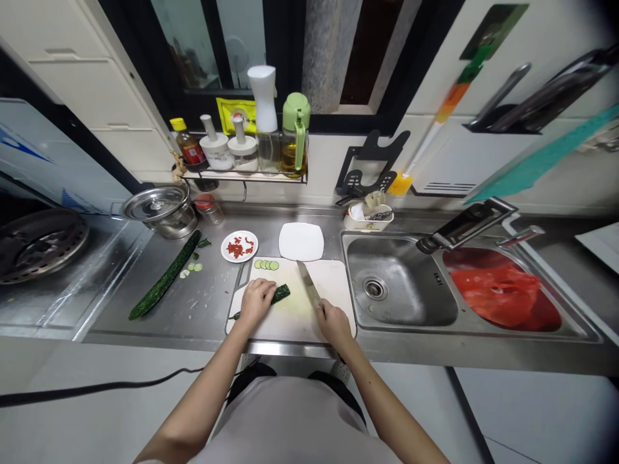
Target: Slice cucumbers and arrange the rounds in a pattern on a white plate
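Observation:
On a white cutting board [309, 325], my left hand [258, 300] is closed over a piece of dark green cucumber [280, 294], whose cut end points right. My right hand [333, 322] grips the handle of a kitchen knife [308, 283]; its blade points away from me, lying over the board to the right of the cucumber and apart from it. A short row of cucumber slices [266, 265] lies at the board's far left corner. Part of the held cucumber is hidden under my left fingers, and its thin end shows near the board's left edge.
Behind the board sit an empty white plate [301, 241] and a small plate [240, 256] with chopped red bits. A whole cucumber [167, 277] lies left, near a lidded steel pot [162, 209]. The sink [401, 283] is at right, with a red plastic bag [498, 293] in its second basin.

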### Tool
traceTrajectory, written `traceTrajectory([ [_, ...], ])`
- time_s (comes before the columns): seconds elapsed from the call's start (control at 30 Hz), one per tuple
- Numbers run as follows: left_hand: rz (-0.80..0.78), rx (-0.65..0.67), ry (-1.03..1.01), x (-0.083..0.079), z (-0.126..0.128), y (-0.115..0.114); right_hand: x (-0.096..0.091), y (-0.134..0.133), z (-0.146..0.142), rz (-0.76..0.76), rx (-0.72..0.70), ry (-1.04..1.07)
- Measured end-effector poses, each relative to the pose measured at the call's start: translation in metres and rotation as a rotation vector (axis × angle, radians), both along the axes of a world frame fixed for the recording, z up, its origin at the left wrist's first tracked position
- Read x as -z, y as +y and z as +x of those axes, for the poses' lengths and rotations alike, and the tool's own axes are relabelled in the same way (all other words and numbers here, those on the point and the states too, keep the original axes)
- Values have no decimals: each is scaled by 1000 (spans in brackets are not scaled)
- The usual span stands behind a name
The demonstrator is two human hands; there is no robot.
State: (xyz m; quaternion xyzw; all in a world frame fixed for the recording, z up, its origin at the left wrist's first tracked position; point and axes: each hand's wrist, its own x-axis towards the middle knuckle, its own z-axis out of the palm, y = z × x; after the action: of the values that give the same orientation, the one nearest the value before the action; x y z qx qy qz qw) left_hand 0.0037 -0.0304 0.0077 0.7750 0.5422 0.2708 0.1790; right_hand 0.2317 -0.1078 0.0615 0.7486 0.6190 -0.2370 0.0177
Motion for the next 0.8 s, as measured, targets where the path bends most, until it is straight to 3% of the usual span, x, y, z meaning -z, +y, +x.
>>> traceTrajectory([
  [0.13, -45, 102, 106, -7, 11, -3, -5, 8, -12, -43, -51, 7],
  [0.3, -109, 88, 268, -8, 18, -8, -6, 9, -18, -52, -61, 31],
  [0.8, -223, 111, 147, -7, 5, -1, -1, -3, -18, -57, -94, 25],
])
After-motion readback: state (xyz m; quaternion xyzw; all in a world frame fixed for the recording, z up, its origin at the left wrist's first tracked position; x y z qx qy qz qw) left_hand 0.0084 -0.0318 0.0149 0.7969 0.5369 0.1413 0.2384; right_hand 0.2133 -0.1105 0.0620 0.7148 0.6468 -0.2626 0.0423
